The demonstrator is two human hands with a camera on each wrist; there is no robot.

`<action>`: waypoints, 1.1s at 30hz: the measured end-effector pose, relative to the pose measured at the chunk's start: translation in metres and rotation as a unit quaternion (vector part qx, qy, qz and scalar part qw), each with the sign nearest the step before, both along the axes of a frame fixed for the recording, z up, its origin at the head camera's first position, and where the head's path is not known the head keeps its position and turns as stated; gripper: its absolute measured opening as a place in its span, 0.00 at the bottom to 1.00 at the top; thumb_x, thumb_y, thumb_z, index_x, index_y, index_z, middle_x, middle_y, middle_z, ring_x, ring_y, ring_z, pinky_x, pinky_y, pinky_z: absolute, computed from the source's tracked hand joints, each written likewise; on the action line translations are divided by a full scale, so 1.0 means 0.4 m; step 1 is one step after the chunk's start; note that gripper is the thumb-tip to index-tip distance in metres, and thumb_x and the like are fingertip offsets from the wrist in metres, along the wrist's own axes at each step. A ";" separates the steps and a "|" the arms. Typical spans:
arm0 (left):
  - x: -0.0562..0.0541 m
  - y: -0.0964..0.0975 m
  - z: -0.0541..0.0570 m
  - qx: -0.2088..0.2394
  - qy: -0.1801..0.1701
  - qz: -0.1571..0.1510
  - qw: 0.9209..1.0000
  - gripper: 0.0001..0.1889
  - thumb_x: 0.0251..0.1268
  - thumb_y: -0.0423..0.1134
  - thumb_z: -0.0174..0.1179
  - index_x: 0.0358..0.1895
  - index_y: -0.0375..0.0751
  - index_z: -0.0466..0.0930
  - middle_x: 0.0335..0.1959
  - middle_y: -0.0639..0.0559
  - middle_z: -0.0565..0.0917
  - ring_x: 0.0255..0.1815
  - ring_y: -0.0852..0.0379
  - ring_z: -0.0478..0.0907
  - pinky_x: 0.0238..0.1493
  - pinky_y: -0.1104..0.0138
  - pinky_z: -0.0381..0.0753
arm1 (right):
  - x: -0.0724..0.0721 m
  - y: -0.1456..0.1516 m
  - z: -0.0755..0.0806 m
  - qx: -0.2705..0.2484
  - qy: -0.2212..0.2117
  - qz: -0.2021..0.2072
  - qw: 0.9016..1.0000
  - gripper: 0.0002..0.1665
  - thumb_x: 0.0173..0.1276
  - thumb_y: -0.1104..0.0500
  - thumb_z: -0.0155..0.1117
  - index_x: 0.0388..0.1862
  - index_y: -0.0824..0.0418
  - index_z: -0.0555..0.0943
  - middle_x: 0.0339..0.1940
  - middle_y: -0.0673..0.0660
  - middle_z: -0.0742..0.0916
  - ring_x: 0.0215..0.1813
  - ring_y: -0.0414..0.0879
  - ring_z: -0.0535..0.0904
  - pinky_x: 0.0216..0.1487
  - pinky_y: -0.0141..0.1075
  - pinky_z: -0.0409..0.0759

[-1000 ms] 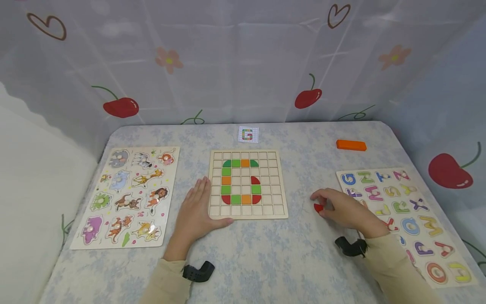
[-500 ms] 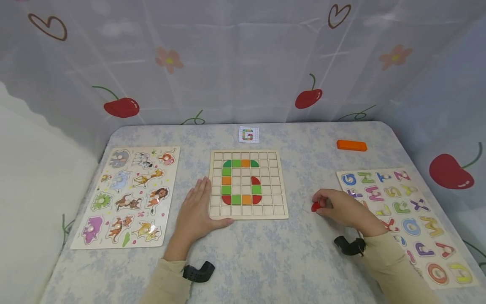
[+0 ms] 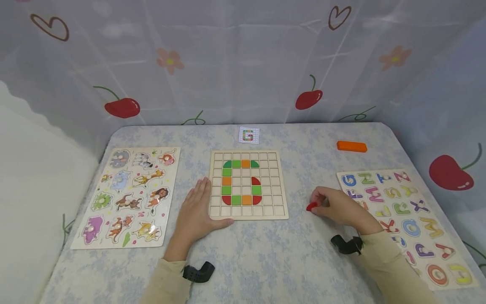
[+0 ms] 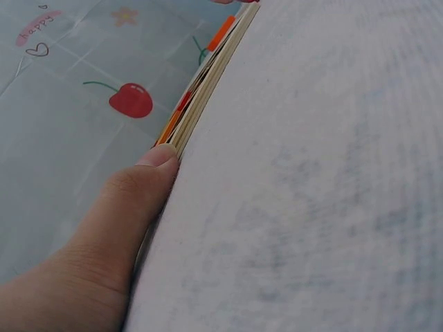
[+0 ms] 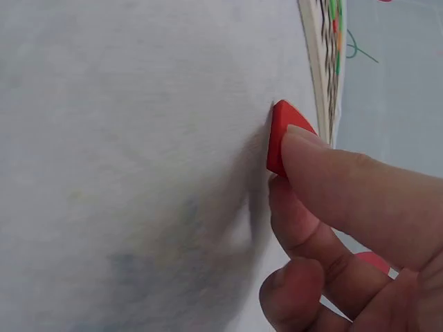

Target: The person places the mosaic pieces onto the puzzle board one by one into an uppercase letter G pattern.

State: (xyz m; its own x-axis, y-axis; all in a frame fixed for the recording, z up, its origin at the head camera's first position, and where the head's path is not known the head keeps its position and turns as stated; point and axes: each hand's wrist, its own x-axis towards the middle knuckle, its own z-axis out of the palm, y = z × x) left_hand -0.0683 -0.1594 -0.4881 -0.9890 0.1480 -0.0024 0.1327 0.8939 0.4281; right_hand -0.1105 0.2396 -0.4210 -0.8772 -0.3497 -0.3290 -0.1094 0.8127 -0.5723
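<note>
A wooden grid board [image 3: 270, 210] lies mid-table, with green, orange and red tiles set in some of its squares. My left hand [image 3: 195, 209] rests at its left side, fingers straight along the edge; the thumb [image 4: 160, 156] touches the near edge in the left wrist view. To the right of the board, my right hand [image 3: 338, 207] pinches a red quarter-round tile [image 5: 278, 135] between thumb and fingers, low over the tablecloth. Inside the grid, red quarter-round tiles [image 3: 256, 181] sit at the lower right of the tile pattern.
Behind the board lies a small pattern card [image 3: 249, 135]. An animal puzzle [image 3: 130, 198] is at left, and a letter puzzle [image 3: 411, 228] at right runs partly under the right forearm. An orange bar [image 3: 352, 146] lies at the back right.
My right hand has shifted slightly left toward the board with the red tile, which has turned in its fingertips. The left hand and the board have stayed in place.
</note>
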 end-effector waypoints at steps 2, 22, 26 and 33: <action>0.000 0.000 0.000 0.001 0.000 0.000 1.000 0.74 0.36 0.85 0.58 0.81 0.39 0.41 0.83 0.47 0.44 0.84 0.49 0.39 0.82 0.51 0.46 | -0.010 -0.006 -0.001 -0.011 0.002 0.003 1.000 0.08 0.66 0.59 0.69 0.39 0.52 0.77 0.33 0.50 0.80 0.32 0.45 0.73 0.30 0.33 0.71; 0.000 0.000 -0.001 -0.005 0.001 0.001 1.000 0.73 0.37 0.85 0.58 0.81 0.39 0.41 0.83 0.47 0.44 0.84 0.50 0.39 0.82 0.51 0.47 | -0.132 -0.285 -0.017 -0.132 0.024 0.008 0.991 0.06 0.69 0.60 0.66 0.43 0.54 0.78 0.37 0.53 0.81 0.30 0.47 0.73 0.30 0.34 0.74; -0.001 -0.001 -0.004 -0.006 0.005 0.001 1.000 0.73 0.36 0.86 0.57 0.81 0.39 0.41 0.83 0.47 0.45 0.84 0.49 0.40 0.82 0.51 0.48 | -0.143 -0.337 -0.023 -0.126 0.031 0.023 0.991 0.06 0.69 0.60 0.66 0.43 0.54 0.78 0.36 0.52 0.81 0.37 0.46 0.75 0.37 0.35 0.76; -0.002 -0.002 -0.005 -0.014 0.005 0.001 1.000 0.73 0.37 0.87 0.55 0.81 0.39 0.41 0.83 0.47 0.44 0.84 0.50 0.39 0.82 0.52 0.48 | -0.147 -0.392 -0.029 -0.113 0.043 0.037 0.992 0.06 0.69 0.60 0.66 0.41 0.54 0.78 0.36 0.51 0.81 0.42 0.47 0.76 0.44 0.37 0.77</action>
State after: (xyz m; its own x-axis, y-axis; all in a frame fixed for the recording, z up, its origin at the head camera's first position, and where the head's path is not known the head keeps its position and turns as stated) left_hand -0.0691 -0.1602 -0.4901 -0.9893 0.1461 0.0040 0.1354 0.9056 0.4019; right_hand -0.1691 0.0828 -0.4327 -0.8678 -0.4704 -0.1601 -0.2200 0.6527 -0.7250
